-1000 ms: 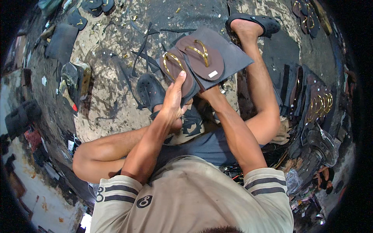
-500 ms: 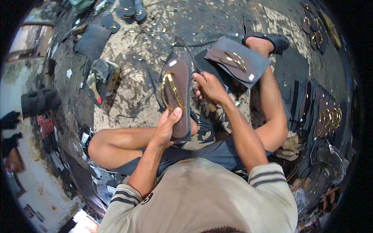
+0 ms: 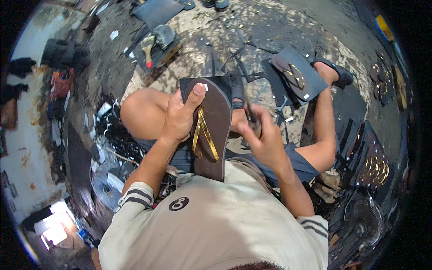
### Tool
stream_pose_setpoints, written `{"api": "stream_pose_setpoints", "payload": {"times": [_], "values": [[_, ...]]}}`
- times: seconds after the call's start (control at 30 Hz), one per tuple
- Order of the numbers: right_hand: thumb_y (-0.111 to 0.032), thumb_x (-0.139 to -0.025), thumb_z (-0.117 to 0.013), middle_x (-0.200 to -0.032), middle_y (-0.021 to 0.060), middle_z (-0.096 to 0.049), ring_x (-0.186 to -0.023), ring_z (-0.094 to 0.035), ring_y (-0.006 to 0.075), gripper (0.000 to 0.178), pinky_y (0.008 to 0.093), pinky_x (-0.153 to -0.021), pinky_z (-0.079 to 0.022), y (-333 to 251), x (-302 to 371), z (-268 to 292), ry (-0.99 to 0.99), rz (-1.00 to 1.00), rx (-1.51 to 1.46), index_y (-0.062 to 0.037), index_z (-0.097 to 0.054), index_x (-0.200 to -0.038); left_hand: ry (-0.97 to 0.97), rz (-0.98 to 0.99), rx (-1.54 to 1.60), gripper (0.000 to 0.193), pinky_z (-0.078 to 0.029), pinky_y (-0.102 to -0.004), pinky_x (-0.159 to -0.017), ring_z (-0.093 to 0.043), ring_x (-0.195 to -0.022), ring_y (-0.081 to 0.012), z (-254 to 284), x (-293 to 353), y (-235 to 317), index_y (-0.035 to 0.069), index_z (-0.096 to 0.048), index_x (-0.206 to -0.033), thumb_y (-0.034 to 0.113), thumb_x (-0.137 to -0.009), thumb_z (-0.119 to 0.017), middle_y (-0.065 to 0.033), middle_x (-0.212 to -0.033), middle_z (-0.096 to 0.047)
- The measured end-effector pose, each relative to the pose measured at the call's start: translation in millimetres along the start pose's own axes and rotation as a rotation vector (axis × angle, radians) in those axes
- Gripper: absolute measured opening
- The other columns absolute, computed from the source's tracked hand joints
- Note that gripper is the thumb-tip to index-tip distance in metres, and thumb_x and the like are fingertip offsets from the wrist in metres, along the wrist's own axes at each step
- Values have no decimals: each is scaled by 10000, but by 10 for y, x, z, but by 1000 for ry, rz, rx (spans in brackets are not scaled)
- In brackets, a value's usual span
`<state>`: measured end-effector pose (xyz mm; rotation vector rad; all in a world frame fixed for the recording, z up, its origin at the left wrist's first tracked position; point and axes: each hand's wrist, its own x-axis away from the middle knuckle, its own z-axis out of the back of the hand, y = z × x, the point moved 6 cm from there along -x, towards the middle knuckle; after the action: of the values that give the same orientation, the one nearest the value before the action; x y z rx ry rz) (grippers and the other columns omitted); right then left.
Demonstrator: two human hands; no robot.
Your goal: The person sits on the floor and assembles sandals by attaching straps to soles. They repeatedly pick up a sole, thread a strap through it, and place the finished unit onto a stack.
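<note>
My left hand (image 3: 176, 114) grips a brown flip-flop (image 3: 218, 108) by its rounded end, thumb on top beside a small white sticker. Its shiny gold thong strap (image 3: 207, 135) faces up. A black sole sheet (image 3: 221, 82) lies under the flip-flop and juts out past the rounded end. Just right of the flip-flop's edge, my right hand (image 3: 267, 141) is closed round a knife (image 3: 252, 116), dark and smeared by motion. I cannot tell whether the blade touches the sheet.
Ahead to the right, another gold-strapped flip-flop (image 3: 288, 74) lies on a dark sheet (image 3: 310, 81) by my foot. A red-tipped brush (image 3: 147, 51) rests on a block at the left. Several gold-strapped sandals (image 3: 375, 171) lie at right, near a fan (image 3: 364, 220).
The flip-flop has come closer to my body, and my left hand has shifted from its near end to its far, rounded end. My right hand has moved nearer with the knife. The view has shifted.
</note>
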<state>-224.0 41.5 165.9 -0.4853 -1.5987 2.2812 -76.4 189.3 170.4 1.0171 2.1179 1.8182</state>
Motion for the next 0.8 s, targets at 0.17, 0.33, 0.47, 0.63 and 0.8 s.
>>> {"api": "stream_pose_setpoints", "payload": {"times": [0.17, 0.33, 0.47, 0.63, 0.8], "values": [[-24, -802, -706, -906, 165, -649, -781, -668, 354, 345, 396, -658, -531, 568, 742, -336, -190, 14, 244, -26, -569, -1118, 71, 46, 39, 336, -508, -241, -747, -597, -817, -74, 248, 256, -136, 34, -621, -1013, 368, -980, -627, 3, -929, -647], [13, -759, -691, -902, 180, -613, -799, -627, 399, 384, 429, -684, -513, 223, 124, -333, -220, 126, 276, -18, -558, -1117, -13, -25, -29, 314, -498, -238, -773, -587, -854, -64, 217, 351, -164, 56, -631, -1055, 356, -967, -652, 15, -950, -643], [-51, -769, -689, -890, 188, -637, -859, -639, 419, 352, 484, -719, -528, -263, -380, -272, -441, 224, 288, -70, -567, -1098, -153, 158, -100, 335, -496, -247, -797, -585, -906, -63, 122, 456, -82, 42, -660, -1062, 359, -955, -668, 1, -980, -662], [-63, -824, -689, -918, 142, -663, -855, -672, 279, 313, 381, -757, -528, -431, -719, -400, -610, 275, 181, -1, -609, -1120, -332, 110, -237, 399, -504, -273, -813, -594, -917, -92, -95, 474, 92, 11, -646, -1097, 380, -946, -674, -1, -988, -660], [-182, -945, -673, -834, 20, -646, -773, -590, 46, 271, 242, -684, -500, -435, -872, -70, -628, -260, -73, -11, -613, -1147, -287, 38, -231, 407, -499, -277, -819, -590, -939, -103, -44, 276, -52, 14, -590, -1137, 376, -962, -648, -29, -1028, -641]]}}
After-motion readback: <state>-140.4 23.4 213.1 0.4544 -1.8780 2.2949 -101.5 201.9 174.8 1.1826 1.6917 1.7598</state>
